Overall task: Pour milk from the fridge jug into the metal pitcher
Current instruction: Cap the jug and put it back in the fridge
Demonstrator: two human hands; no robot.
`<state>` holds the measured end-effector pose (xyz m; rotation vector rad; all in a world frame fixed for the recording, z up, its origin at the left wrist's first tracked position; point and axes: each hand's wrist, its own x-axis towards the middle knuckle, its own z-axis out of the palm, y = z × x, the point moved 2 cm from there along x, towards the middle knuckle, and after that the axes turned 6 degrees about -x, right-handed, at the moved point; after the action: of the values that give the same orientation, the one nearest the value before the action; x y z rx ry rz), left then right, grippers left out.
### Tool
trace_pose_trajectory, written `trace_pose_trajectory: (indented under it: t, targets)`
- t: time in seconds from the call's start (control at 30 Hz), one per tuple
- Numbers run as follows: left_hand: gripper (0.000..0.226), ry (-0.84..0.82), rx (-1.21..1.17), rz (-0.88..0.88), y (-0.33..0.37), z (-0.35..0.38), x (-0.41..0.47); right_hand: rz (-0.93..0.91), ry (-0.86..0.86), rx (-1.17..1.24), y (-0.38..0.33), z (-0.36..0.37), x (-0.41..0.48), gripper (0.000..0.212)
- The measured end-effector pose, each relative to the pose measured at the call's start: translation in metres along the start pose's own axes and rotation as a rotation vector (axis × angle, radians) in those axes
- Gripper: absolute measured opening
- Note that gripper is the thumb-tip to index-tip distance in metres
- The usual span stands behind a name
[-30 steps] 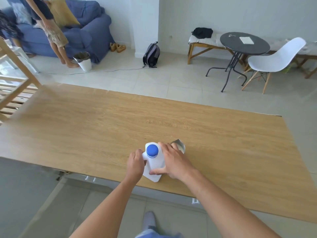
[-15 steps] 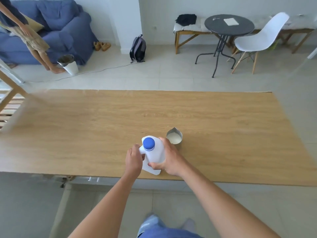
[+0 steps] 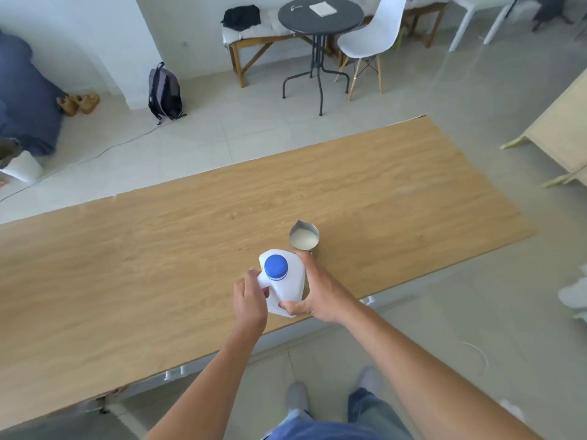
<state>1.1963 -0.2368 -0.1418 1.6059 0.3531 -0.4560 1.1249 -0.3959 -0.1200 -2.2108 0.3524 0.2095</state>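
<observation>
A white plastic milk jug with a blue cap screwed on stands upright near the front edge of the wooden table. My left hand grips its handle on the left side. My right hand wraps around the jug's body from the right. Just beyond the jug stands the small metal pitcher, uncovered, with milk inside and its spout pointing away from me. Neither hand touches the pitcher.
Beyond the table stand a round black side table, a white chair and a wooden bench. A backpack leans on the wall, a blue sofa is far left, and light wooden furniture is at right.
The camera has swung to the right, so the table now runs diagonally. The jug stays upright between both hands and the pitcher shows fully behind it.
</observation>
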Motion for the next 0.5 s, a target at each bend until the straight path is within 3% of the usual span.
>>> trace_pose_trajectory:
  t: [0.13,0.27,0.5]
  targets:
    - [0.041,-0.116,0.072,0.003,-0.001,0.009,-0.002,0.061,0.074,0.062,0.015,0.001,-0.019,0.09]
    - [0.043,-0.27,0.178,0.062,-0.003,0.024,-0.013,0.133,0.17,0.094,0.033,0.003,-0.044,0.104]
    - [0.041,-0.571,0.34,0.071,-0.014,0.06,-0.05,0.23,0.292,0.11,0.059,-0.012,-0.11,0.104]
